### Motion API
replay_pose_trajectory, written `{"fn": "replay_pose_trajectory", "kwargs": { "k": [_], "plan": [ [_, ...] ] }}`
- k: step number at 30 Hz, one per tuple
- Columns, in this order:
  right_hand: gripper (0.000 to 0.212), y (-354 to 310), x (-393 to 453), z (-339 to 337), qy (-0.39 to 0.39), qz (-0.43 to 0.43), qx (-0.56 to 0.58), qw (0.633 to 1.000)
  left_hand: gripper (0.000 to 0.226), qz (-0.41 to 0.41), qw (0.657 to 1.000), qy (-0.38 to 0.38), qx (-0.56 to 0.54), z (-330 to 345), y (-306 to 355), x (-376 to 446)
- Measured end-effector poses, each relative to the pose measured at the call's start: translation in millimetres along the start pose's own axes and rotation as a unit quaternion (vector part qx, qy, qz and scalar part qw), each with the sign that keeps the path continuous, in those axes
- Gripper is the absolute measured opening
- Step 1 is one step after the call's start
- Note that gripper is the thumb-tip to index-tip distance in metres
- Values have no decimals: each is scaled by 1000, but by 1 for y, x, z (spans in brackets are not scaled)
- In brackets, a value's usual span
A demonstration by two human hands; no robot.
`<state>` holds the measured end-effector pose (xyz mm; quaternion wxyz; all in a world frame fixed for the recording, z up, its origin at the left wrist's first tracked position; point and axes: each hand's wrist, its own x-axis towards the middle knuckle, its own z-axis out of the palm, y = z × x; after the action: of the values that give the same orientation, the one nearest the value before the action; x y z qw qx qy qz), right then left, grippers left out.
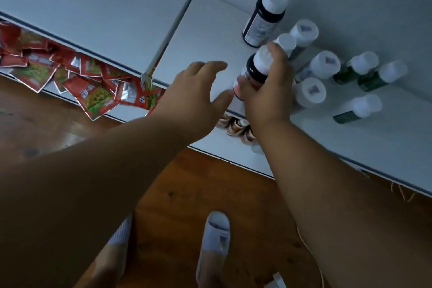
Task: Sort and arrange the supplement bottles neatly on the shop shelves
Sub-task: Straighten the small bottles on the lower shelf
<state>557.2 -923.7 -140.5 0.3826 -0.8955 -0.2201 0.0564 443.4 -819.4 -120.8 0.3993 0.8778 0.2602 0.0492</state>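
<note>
- Gripping a dark bottle (258,70) with a white cap, the right hand (268,91) has fingers and thumb curled round its body, holding it over the front part of the white shelf (205,37).
- Reaching beside it, the left hand (198,93) is released, fingers spread and straight, holding nothing, close to the held bottle but apart from it.
- A second dark bottle (264,18) with a white cap stands just behind the held one, further back on the shelf.
- To the right stand several white-capped bottles: three pale ones (325,64) with a mark on each cap, and three green ones (360,65) near the back and right; a small white cap (285,42) shows just behind the right hand's fingers, its bottle mostly hidden.
- Labels on all of these are blurred and cannot be read.
- Under the shelf edge, between the two wrists, a few brown bottles (236,127) show on a lower level, largely covered by the arms; they may be lying down, but the view is too poor to say.
- At the left, a heap of red sachets (93,86) lies on a lower shelf, partly hidden by the shelf above.
- Below is a wooden floor (210,182); a foot in a white slipper (214,241) stands on it, and another is cut off by the left arm.
</note>
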Motion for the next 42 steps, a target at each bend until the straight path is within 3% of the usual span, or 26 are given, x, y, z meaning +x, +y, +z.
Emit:
{"fn": "replay_pose_trajectory", "kwargs": {
  "k": [6,11,16,22,27,32,38,42],
  "plan": [
    [58,-53,-36,-52,-101,91,198,971,51,-66,992,29,-107,-38,31,-41],
    [43,-149,-95,-121,-200,144,338,909,61,-119,977,47,-170,-127,97,-122],
    [32,-250,-126,-185,-241,107,382,886,78,-135,962,32,-237,-228,142,-179],
    [30,-356,-114,-223,-165,37,412,895,60,19,989,8,-150,-326,182,-185],
    [36,-406,-92,-250,-100,-37,424,899,77,118,992,-3,-49,-374,211,-159],
    [21,-414,-44,-274,-38,7,474,880,73,126,992,-7,-21,-383,240,-117],
    [19,-403,27,-293,-42,-27,364,930,80,115,993,5,-24,-364,265,-48],
    [30,-400,60,-298,-40,-47,292,955,74,149,988,7,37,-360,268,-14]
  ]
}}
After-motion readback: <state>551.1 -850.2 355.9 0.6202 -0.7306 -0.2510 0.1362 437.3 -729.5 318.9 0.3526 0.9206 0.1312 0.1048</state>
